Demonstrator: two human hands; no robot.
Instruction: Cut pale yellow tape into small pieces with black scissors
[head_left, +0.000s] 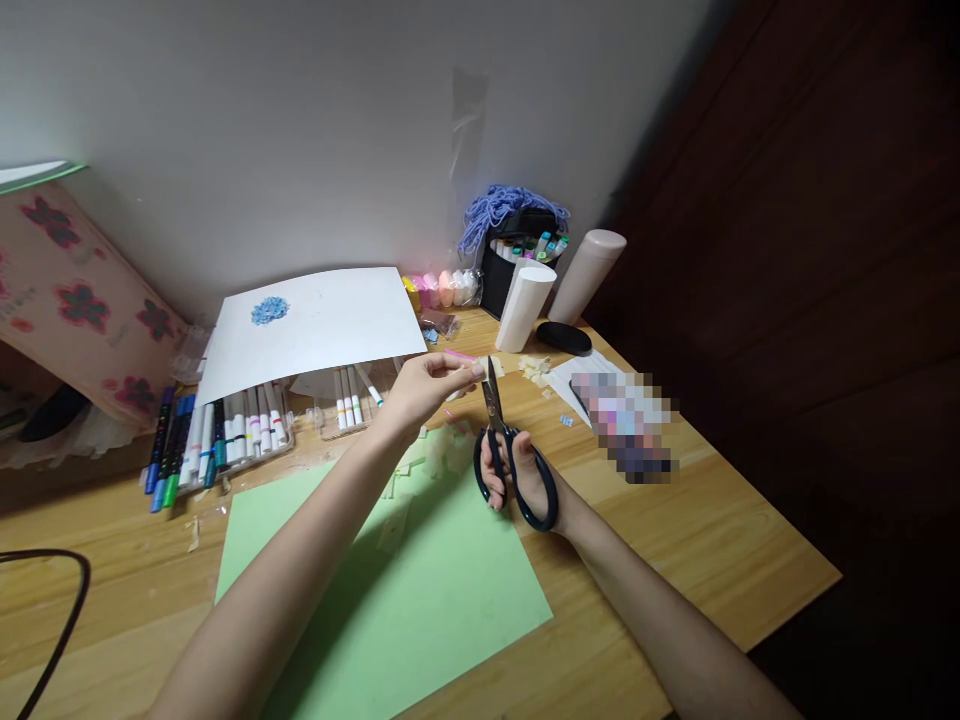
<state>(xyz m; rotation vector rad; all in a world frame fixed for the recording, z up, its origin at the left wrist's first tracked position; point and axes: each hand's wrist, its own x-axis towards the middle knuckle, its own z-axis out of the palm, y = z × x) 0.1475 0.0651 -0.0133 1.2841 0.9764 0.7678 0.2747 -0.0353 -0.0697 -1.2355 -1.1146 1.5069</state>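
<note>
My right hand (521,475) is closed through the dark handles of a pair of scissors (493,400), whose blades point up and away. Just left of the blade tips, my left hand (435,385) pinches a small pale yellow piece of paper (491,367) at the blades. Below both hands a green sheet of paper (442,590) lies on the table, with pale cut scraps (405,465) scattered over its upper part. More pale yellow scraps (534,370) sit in a small pile to the right of the blades.
A white sheet bearing a blue cluster (270,311) rests over several markers (255,420). At the back stand a black pen holder (501,285) topped with blue yarn (502,205), a white cylinder (525,310) and a pinkish bottle (589,275). A blurred-out object (630,425) lies right on the wooden table (675,560).
</note>
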